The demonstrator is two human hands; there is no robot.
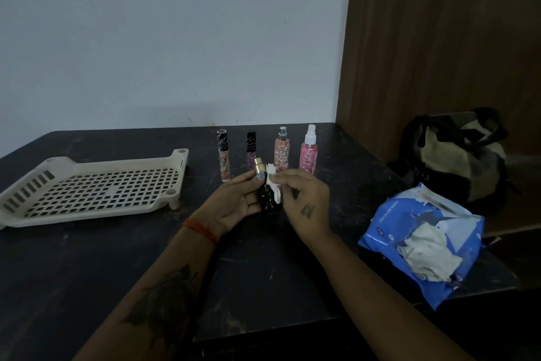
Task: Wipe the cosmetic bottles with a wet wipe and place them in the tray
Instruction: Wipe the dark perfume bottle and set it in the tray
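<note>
Only blurred, unreadable print shows; left hand (234,202) grips black bottle (268,202), right hand (304,199) pinches wipe (273,185).

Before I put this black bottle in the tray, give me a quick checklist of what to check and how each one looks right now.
1. Bottle held firmly: ok. The left hand grips the black bottle, gold cap up.
2. Wipe on the bottle: ok. The right hand presses the wet wipe against its side.
3. Bottle wiped all round: cannot tell. The hands hide most of it.
4. Room in the tray: ok. Nothing lies in it.
5. Way to the tray: ok. It sits on the left, with bare table between it and the hands.
6. Bottles left: not ok. Four bottles stand in a row behind the hands.
</note>
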